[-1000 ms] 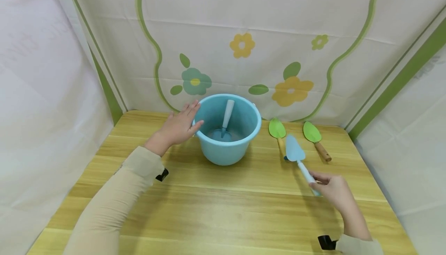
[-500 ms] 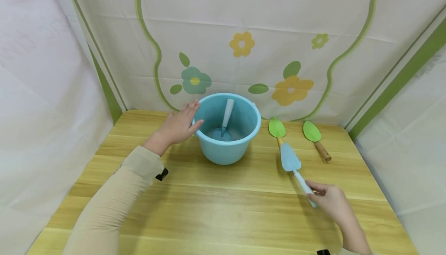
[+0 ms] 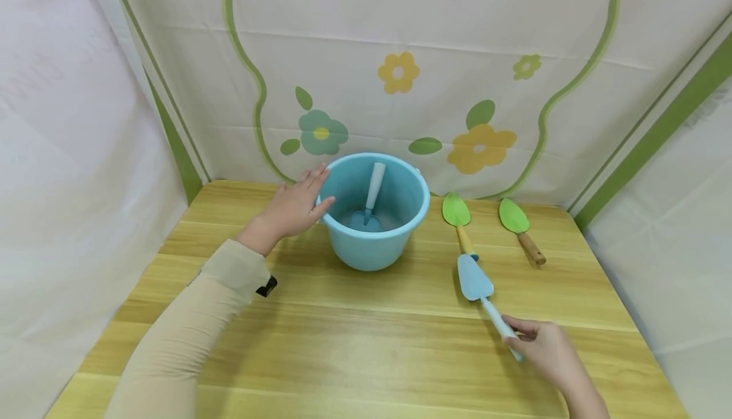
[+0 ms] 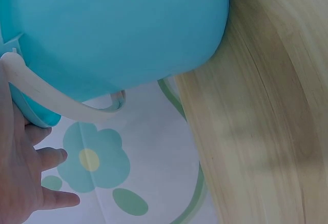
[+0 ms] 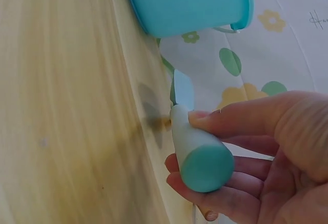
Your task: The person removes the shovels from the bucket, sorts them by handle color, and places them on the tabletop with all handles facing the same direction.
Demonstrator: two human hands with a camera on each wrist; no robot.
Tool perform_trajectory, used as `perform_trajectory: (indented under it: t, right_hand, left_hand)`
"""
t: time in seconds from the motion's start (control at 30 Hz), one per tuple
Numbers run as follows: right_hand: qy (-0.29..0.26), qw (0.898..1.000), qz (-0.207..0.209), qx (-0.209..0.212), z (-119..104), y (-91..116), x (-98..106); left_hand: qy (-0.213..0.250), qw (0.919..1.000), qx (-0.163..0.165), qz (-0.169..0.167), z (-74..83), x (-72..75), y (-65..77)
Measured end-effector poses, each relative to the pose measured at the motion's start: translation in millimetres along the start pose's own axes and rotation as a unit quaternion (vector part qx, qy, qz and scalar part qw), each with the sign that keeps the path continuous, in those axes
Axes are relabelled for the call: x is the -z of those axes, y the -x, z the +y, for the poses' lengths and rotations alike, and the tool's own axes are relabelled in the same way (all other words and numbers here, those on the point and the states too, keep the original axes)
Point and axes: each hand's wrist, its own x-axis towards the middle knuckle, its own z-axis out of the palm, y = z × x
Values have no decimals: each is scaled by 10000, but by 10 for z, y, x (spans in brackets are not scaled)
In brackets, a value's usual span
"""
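Note:
A light blue bucket stands upright at the back of the table. Inside it leans a trowel, its pale handle up and its blue blade at the bottom. My left hand rests on the bucket's left rim with straight, spread fingers; the left wrist view shows the bucket's pale carrying handle hanging beside that hand. With thumb and fingers my right hand grips the pale handle of a light blue trowel, held just above the table, blade pointing away. The right wrist view shows the handle's teal end.
A green trowel with a yellow handle lies right of the bucket, close beyond the held blade. Farther right lies another green trowel with a brown wooden handle. A flowered cloth hangs behind the wooden table.
My right hand has drawn the light blue trowel toward me and slightly left, away from above the yellow-handled trowel. My left hand has stayed on the bucket rim.

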Motion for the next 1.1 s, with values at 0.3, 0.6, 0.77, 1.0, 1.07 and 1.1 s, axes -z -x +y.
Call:
perform_trajectory:
  t: [0.3, 0.6, 0.77, 1.0, 1.07, 1.1]
  right_hand:
    - [64, 10000, 5, -42, 68, 5, -65]
    - [19, 9999, -63, -159, 88, 27, -111]
    - [141, 9996, -60, -220, 103, 16, -111]
    - [361, 9993, -25, -135, 110, 14, -92]
    - [490, 9988, -56, -66, 102, 11, -88]
    - [558, 9984, -79, -24, 97, 10, -88]
  left_hand:
    - [9, 10000, 3, -28, 3, -5, -2]
    - [5, 10000, 24, -32, -1, -16, -3]
    - [2, 10000, 22, -4, -1, -8, -9]
    - [5, 10000, 36, 13, 7, 4, -5]
    - [14, 10000, 39, 18, 2, -2, -8]
    - [14, 10000, 47, 11, -2, -3, -8]
